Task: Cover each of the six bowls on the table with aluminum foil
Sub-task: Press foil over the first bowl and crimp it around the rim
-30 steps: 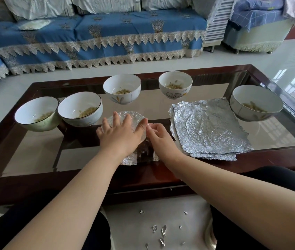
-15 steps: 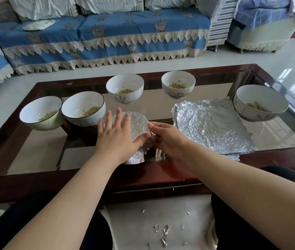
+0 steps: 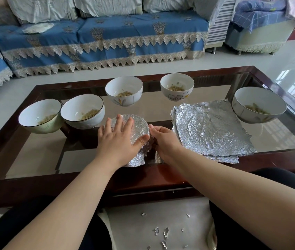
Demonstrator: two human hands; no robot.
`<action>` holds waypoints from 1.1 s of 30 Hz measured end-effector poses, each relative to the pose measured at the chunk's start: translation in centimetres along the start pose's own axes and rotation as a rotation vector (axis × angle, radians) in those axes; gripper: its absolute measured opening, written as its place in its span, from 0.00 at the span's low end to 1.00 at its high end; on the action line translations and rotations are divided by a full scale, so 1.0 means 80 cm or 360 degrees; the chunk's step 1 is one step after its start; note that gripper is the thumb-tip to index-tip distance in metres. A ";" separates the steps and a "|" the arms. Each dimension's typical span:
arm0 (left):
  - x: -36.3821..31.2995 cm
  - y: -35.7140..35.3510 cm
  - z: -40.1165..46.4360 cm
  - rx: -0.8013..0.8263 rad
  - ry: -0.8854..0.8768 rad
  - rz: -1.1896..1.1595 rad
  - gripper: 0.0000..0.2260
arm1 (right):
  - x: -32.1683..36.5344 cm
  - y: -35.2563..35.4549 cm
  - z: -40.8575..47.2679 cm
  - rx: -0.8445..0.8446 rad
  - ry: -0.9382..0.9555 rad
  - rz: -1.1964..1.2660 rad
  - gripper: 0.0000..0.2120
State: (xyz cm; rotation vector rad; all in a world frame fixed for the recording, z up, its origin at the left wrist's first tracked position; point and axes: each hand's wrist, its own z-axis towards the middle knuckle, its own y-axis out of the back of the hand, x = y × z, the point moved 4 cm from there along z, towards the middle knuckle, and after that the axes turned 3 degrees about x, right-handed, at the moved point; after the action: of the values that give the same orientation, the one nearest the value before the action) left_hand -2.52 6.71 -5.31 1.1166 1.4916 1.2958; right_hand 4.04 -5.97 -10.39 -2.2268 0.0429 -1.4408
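A foil-covered bowl (image 3: 139, 127) stands at the near middle of the glass table (image 3: 206, 98). My left hand (image 3: 117, 139) lies flat on its foil top with fingers spread. My right hand (image 3: 162, 139) presses the foil against the bowl's right side. Several uncovered white bowls with food stand around: far left (image 3: 39, 114), next to it (image 3: 82, 110), back middle (image 3: 124, 88), back right (image 3: 177, 85) and far right (image 3: 259, 103). A stack of foil sheets (image 3: 209, 129) lies flat to the right of my hands.
The table has a dark wooden frame (image 3: 152, 175) along its near edge. Small foil scraps (image 3: 161, 233) lie on the floor between my knees. A blue-covered sofa (image 3: 103, 40) stands beyond the table.
My right hand has slid from the bowl's near edge round to its right side, folding the foil down. My left hand shifted slightly and still presses the top.
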 end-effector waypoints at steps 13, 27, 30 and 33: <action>0.000 -0.002 0.003 -0.0044 0.0034 -0.0017 0.46 | -0.006 -0.001 0.016 -0.0145 -0.0037 -0.0233 0.11; -0.004 -0.002 0.003 -0.0050 0.0073 -0.0023 0.46 | 0.011 0.004 -0.005 -0.0354 0.0365 -0.0703 0.19; -0.009 -0.001 0.001 -0.0034 0.0138 -0.0056 0.46 | 0.016 0.004 -0.012 -0.0249 0.0317 -0.0678 0.13; -0.017 -0.001 -0.001 0.0014 0.0189 -0.0125 0.48 | 0.020 0.000 -0.019 -0.0086 0.0281 -0.0721 0.10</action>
State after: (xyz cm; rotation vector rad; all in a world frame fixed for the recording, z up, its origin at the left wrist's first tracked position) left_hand -2.30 5.37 -5.31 0.9909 1.6131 1.3215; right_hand 3.45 -7.01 -8.54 -2.2380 -0.3919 -1.8885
